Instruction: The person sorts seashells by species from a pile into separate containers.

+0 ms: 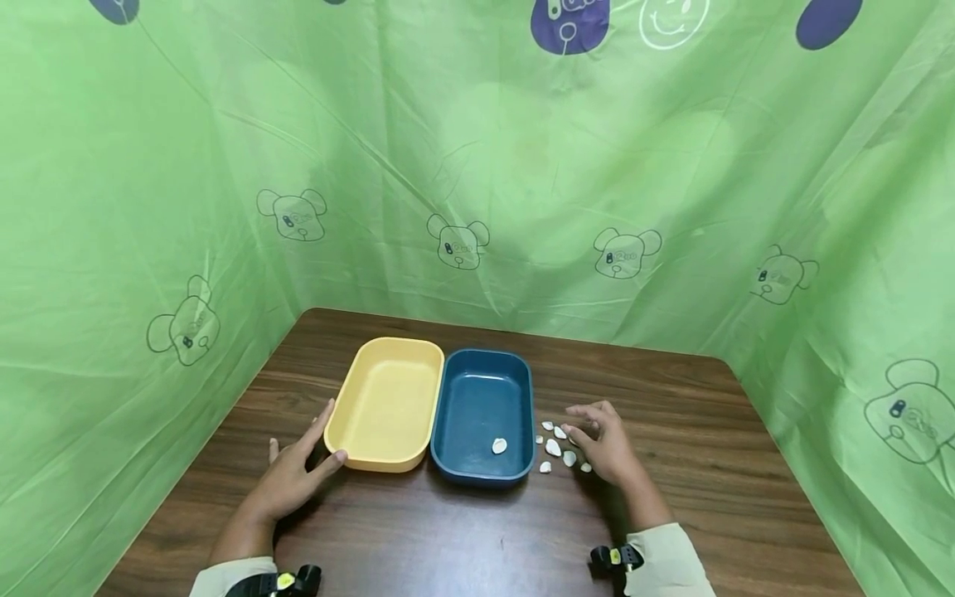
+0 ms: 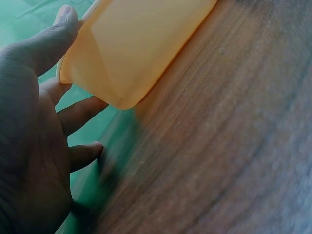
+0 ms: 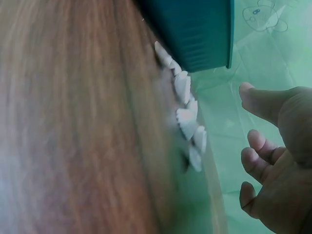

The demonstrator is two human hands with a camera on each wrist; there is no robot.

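Note:
My left hand (image 1: 293, 479) rests at the near left corner of a yellow tray (image 1: 390, 402). Its thumb touches the near rim and the fingers spread along the left wall, as the left wrist view also shows. A dark blue tray (image 1: 481, 402) stands close against the yellow one, with one white shell (image 1: 499, 446) lying in it. Right of the blue tray, several small white shells (image 3: 186, 121) lie loose on the table. My right hand (image 1: 610, 448) hovers over their right side, fingers loosely bent and apart, holding nothing in the right wrist view.
The brown wooden table (image 1: 477, 547) ends at a back edge behind the trays. A green curtain (image 1: 522, 149) with bear-face prints hangs around its back and sides. Both wrists carry black strapped cameras.

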